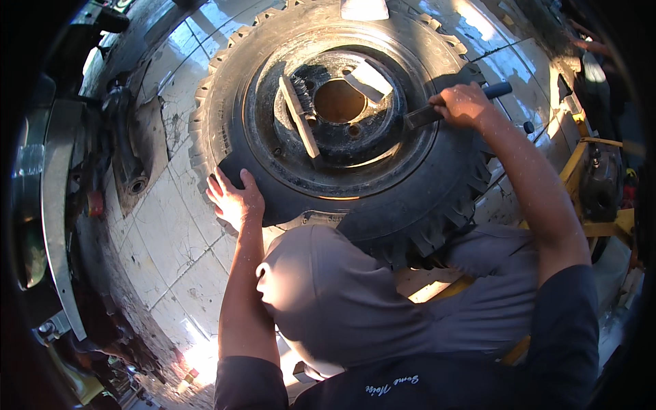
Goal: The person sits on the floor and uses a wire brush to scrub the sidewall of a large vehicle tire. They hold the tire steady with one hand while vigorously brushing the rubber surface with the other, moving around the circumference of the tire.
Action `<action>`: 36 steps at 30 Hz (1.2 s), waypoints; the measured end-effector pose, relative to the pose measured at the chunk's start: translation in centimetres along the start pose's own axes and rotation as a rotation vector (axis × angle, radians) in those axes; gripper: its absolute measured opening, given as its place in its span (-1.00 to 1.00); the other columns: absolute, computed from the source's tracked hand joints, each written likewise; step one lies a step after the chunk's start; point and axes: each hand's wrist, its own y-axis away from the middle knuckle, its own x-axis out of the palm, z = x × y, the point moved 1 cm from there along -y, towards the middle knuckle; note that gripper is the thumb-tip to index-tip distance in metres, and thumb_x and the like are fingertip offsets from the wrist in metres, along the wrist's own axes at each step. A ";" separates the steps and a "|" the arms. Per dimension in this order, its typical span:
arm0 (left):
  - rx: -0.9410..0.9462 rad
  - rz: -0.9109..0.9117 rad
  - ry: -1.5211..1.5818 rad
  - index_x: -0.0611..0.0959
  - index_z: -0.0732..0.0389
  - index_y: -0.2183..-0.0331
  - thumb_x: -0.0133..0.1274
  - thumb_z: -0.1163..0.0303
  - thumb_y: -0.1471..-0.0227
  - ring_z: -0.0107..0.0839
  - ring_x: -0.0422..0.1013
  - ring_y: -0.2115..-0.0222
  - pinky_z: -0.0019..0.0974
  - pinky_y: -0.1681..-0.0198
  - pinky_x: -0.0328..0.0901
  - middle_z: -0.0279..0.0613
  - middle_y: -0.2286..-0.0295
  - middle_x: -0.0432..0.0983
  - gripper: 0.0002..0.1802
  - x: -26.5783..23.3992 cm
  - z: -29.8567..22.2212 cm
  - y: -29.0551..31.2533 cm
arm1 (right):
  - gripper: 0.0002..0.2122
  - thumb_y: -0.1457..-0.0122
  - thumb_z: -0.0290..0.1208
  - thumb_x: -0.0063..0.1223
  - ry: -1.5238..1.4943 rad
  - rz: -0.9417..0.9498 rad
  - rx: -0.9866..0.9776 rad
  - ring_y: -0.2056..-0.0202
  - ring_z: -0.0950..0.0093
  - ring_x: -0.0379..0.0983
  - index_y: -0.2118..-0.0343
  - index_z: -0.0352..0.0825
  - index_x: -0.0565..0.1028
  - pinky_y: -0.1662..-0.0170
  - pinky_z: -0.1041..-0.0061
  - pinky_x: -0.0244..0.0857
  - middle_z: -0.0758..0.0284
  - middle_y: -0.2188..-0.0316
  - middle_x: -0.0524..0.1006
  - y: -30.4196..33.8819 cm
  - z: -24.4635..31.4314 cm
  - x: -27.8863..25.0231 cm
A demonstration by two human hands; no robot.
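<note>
A large tyre [301,205] with chunky tread lies flat on the floor, mounted on a dark, dusty wheel rim [342,154]. My right hand [465,104] is closed around a flat dark tool [425,117] with a blue-grey handle, perhaps a scraper. Its flat end reaches over the rim's right side. At the tyre's lower left edge rests my left hand [236,198], fingers spread on the rubber. A wire brush [298,119] with a wooden back lies on the rim, left of the round centre hole. Right of that hole is a folded pale sheet [369,82].
Another pale piece [364,9] sits on the tyre's far side. Metal machinery [58,225] stands along the left, beside a dark metal arm [126,143]. A yellow metal frame [605,225] is at the right. Pale cracked tiles [174,239] cover the floor.
</note>
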 end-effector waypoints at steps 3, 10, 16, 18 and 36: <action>0.020 -0.013 -0.007 0.19 0.09 -0.29 -0.08 -0.10 -0.14 -0.01 -0.08 -0.31 0.26 -0.24 -0.06 0.00 -0.29 0.01 -0.19 -0.1 0.3 -0.1 | -0.61 -0.14 0.07 0.08 0.080 -0.176 -0.084 0.08 0.33 0.51 0.08 -0.04 0.58 -0.08 0.11 0.13 0.33 0.21 0.62 -1.7 -1.0 0.1; 0.057 -0.039 -0.014 0.21 0.13 -0.27 -0.10 -0.10 -0.15 -0.02 -0.05 -0.30 0.24 -0.22 -0.01 0.03 -0.28 0.03 -0.21 0.6 0.9 -0.5 | -0.52 0.01 0.16 0.19 -0.034 -0.618 -0.414 0.24 0.35 0.50 0.20 -0.16 0.61 -0.01 0.18 0.14 0.34 0.42 0.59 -5.5 -3.1 2.3; 0.078 -0.064 0.036 0.21 0.14 -0.27 -0.08 -0.08 -0.16 -0.04 -0.03 -0.29 0.15 -0.24 -0.01 0.05 -0.27 0.04 -0.22 1.3 1.7 -1.0 | -0.61 0.09 0.10 0.26 -0.025 -0.764 -0.709 0.30 0.42 0.48 0.35 -0.11 0.60 0.08 0.28 0.15 0.45 0.51 0.58 -6.7 -0.5 3.8; 0.085 -0.066 0.063 0.23 0.15 -0.27 -0.07 -0.07 -0.16 -0.03 -0.02 -0.28 0.09 -0.26 -0.01 0.05 -0.26 0.06 -0.23 1.4 1.6 -1.1 | -0.64 0.10 0.09 0.26 -0.064 -0.835 -0.719 0.26 0.44 0.47 0.41 -0.10 0.58 0.11 0.28 0.14 0.48 0.53 0.56 -5.9 0.3 3.7; 0.196 -0.117 0.207 0.25 0.32 -0.23 -0.02 0.02 -0.15 0.07 0.06 -0.23 0.00 -0.28 -0.03 0.18 -0.22 0.10 -0.22 2.4 2.6 -1.6 | -0.57 0.13 0.04 0.25 -0.034 -0.661 -0.414 0.16 0.38 0.51 0.24 -0.14 0.60 -0.11 0.11 0.15 0.36 0.34 0.60 -5.0 -2.4 4.2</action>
